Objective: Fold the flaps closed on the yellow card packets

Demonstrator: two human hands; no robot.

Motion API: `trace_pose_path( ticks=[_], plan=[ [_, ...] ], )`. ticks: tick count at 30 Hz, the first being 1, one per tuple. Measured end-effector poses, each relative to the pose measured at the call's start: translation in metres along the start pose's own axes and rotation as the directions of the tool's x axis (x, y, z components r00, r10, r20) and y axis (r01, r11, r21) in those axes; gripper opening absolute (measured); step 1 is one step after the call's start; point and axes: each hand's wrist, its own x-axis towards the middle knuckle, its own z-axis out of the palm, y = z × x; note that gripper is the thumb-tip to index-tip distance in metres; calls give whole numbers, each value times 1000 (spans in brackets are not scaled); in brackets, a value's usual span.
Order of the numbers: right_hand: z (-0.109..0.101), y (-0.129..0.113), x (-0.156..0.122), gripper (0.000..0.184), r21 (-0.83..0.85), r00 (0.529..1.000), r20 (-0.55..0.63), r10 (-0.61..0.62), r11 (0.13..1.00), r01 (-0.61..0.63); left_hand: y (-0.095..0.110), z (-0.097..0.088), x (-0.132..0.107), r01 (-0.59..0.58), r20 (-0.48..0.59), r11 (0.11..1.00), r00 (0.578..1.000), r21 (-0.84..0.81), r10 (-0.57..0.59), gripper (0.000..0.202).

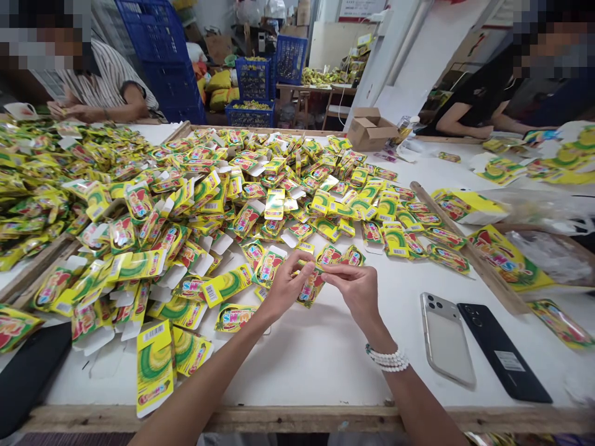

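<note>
My left hand point(289, 282) is in the middle of the view, thumb and fingers pinched together. Close to its right, my right hand point(356, 288), with a white bead bracelet point(388, 358) at the wrist, pinches with thumb and forefinger. Between them is a small red, green and yellow printed packet point(309, 292), its upper part partly covered by my fingers. Behind and left of my hands spreads a large heap of small printed cartons point(211, 195), many with white end flaps open. One yellow carton point(227, 285) lies just left of my left hand.
Right of my hands lie a phone in a clear case point(447, 341) and a dark phone point(504, 353); another dark phone point(37, 371) is at left. Wooden strips point(469, 248) divide the table. Two people sit across it. An open cardboard box point(369, 129) and blue crates point(253, 80) stand behind.
</note>
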Motion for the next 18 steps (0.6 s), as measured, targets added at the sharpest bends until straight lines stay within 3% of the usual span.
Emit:
trace_pose_path(
  ticks=[3,8,10,13,15,17,18],
  plan=[
    [-4,-4,1,20,21,998,66,8,1000,-10,-2,-4,3,-30,43,1000,999,-7,30,31],
    [1,-7,0,25,-25,980,199,-15,999,20,-7,-6,6,-85,-43,996,995,20,86,34],
    [0,-10,1,25,-40,978,208,3,999,6,-6,-6,5,-82,-31,995,996,53,84,35],
    [-16,-22,1,25,-55,984,176,27,998,-18,3,-10,4,-97,-10,983,995,156,100,31],
    [-39,-34,-1,29,31,989,146,-13,999,8,9,-17,5,-115,-95,955,985,274,146,29],
    [-69,-45,-3,37,281,990,-46,-134,949,142,12,-26,6,-84,-234,885,949,457,211,24],
    [-83,-48,-4,42,370,968,-171,-186,898,238,13,-31,6,-34,-287,825,929,564,234,23]
  ],
)
